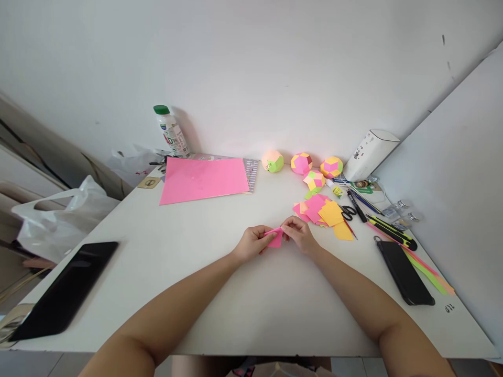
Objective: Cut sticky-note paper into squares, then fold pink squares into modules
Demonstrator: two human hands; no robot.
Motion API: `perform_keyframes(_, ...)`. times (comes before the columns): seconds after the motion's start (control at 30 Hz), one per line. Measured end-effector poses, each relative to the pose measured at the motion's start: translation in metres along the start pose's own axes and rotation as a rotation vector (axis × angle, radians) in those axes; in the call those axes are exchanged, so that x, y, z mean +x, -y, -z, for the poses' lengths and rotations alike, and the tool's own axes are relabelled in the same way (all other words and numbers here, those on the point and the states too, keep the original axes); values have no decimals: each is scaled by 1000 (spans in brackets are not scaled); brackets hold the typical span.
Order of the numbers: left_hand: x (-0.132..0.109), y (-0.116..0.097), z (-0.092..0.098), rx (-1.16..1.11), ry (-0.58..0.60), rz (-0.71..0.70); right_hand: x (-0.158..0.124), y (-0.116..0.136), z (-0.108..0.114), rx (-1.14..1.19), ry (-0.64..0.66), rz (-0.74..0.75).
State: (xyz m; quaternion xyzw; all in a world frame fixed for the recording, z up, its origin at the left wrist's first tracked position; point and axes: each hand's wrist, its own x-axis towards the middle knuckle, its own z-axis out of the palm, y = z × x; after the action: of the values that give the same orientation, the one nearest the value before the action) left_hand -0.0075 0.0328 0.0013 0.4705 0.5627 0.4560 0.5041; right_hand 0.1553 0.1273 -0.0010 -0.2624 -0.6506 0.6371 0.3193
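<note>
A small pink paper square (275,237) is pinched between both hands at the middle of the white table (220,293). My left hand (253,242) grips its left edge with curled fingers. My right hand (299,233) pinches its upper right corner. Just beyond my right hand lies a pile of pink, orange and yellow paper squares (324,212).
Several folded paper balls (302,163) sit by the wall, beside a large pink sheet (204,179) and a bottle (170,131). Scissors (349,212), pens, a cutter (393,232) and a black phone (404,272) lie right. A dark tablet (66,290) and plastic bags (58,217) sit left.
</note>
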Motion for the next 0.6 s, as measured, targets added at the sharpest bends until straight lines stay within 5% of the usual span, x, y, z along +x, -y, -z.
perform_keyframes(0.6, 2, 0, -2, -88, -22, -7, -4, 3, -5, -38, -23, -43)
